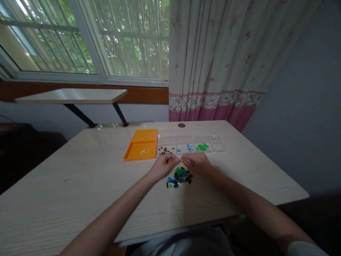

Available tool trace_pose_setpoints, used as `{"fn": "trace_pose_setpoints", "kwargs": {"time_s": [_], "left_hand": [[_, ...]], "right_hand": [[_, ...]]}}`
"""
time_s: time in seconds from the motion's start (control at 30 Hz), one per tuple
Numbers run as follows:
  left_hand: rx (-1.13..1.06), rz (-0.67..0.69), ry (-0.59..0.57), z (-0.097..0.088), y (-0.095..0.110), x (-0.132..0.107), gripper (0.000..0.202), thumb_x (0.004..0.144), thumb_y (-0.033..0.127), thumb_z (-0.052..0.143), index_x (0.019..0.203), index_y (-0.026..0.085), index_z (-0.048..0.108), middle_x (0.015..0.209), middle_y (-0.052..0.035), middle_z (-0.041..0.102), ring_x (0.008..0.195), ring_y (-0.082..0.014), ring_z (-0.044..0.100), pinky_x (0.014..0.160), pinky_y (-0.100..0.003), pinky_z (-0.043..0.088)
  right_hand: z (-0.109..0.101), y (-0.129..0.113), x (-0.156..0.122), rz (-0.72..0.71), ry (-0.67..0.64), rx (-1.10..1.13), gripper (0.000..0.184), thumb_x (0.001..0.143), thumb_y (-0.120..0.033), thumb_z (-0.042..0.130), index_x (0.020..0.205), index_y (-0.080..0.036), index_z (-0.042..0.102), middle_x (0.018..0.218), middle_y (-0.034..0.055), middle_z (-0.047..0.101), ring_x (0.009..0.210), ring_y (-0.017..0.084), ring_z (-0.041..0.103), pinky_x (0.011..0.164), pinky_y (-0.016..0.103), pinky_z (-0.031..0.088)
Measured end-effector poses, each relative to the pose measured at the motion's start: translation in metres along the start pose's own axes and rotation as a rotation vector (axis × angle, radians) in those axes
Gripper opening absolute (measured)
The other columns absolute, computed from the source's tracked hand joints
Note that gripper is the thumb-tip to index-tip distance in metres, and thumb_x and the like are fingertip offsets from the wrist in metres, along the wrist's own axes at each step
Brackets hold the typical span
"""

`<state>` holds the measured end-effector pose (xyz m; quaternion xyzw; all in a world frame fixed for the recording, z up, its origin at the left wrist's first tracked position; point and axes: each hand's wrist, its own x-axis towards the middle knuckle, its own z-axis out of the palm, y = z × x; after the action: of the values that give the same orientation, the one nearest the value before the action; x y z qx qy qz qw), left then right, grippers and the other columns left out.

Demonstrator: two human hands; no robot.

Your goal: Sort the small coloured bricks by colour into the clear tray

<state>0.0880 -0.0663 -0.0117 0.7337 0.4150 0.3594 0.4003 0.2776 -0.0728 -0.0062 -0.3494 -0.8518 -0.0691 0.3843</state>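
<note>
My left hand [163, 166] and my right hand [198, 163] meet above the middle of the table, thumbs and fingertips pinched together. A tiny pale, yellowish piece seems to be between the fingertips, too small to make out. Just below the hands lies a loose pile of small toy bricks [179, 178] in blue, dark brown, green and pale yellow. Beyond them is a clear compartment tray [186, 139]. Its near row holds brown bricks [164, 150], blue bricks [189, 147], green bricks [202, 147] and a little yellow at the right.
An open orange case [145, 136] stands left of the tray with several small white pieces [144, 152] in it. A raised shelf [71, 95] stands on the table's back left. A round dark grommet [181, 125] sits near the back edge, below the curtain [213, 60].
</note>
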Motion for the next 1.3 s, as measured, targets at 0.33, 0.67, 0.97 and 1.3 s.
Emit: {"fn": "trace_pose_setpoints", "kwargs": {"time_s": [0.33, 0.67, 0.97, 1.3], "left_hand": [[0.545, 0.218, -0.173, -0.004, 0.007, -0.008, 0.029, 0.079, 0.012, 0.044, 0.097, 0.023, 0.063, 0.092, -0.0031, 0.057, 0.088, -0.0147, 0.054, 0.079, -0.024, 0.042], [0.657, 0.217, -0.135, -0.005, 0.008, -0.008, 0.026, 0.083, 0.018, 0.041, 0.102, 0.023, 0.059, 0.096, -0.0032, 0.055, 0.089, -0.0149, 0.054, 0.079, -0.024, 0.042], [0.677, 0.239, -0.189, -0.007, 0.004, -0.008, 0.028, 0.083, 0.016, 0.041, 0.102, 0.024, 0.06, 0.097, -0.0037, 0.055, 0.089, -0.0156, 0.055, 0.079, -0.025, 0.043], [0.611, 0.238, -0.172, -0.014, 0.001, -0.008, 0.023, 0.081, 0.016, 0.044, 0.096, 0.02, 0.06, 0.096, -0.0038, 0.059, 0.093, -0.0158, 0.054, 0.082, -0.026, 0.043]], "right_hand": [[-0.011, 0.0, 0.006, 0.17, 0.196, 0.187, 0.022, 0.08, -0.032, 0.052, 0.074, -0.017, 0.066, 0.035, -0.0081, 0.035, 0.032, 0.005, 0.029, 0.037, 0.017, 0.029], [-0.011, 0.002, 0.005, 0.19, 0.185, 0.175, 0.021, 0.079, -0.033, 0.052, 0.075, -0.018, 0.066, 0.037, -0.0076, 0.034, 0.034, 0.006, 0.031, 0.039, 0.017, 0.03], [-0.021, 0.015, 0.005, 0.107, 0.056, 0.057, 0.027, 0.083, -0.037, 0.047, 0.078, -0.018, 0.067, 0.041, -0.0041, 0.047, 0.039, 0.007, 0.041, 0.048, 0.018, 0.035], [-0.092, 0.118, -0.014, 0.523, -0.408, -0.3, 0.022, 0.078, -0.033, 0.05, 0.082, -0.019, 0.067, 0.057, 0.0022, 0.061, 0.051, 0.013, 0.054, 0.051, 0.022, 0.033]]}}
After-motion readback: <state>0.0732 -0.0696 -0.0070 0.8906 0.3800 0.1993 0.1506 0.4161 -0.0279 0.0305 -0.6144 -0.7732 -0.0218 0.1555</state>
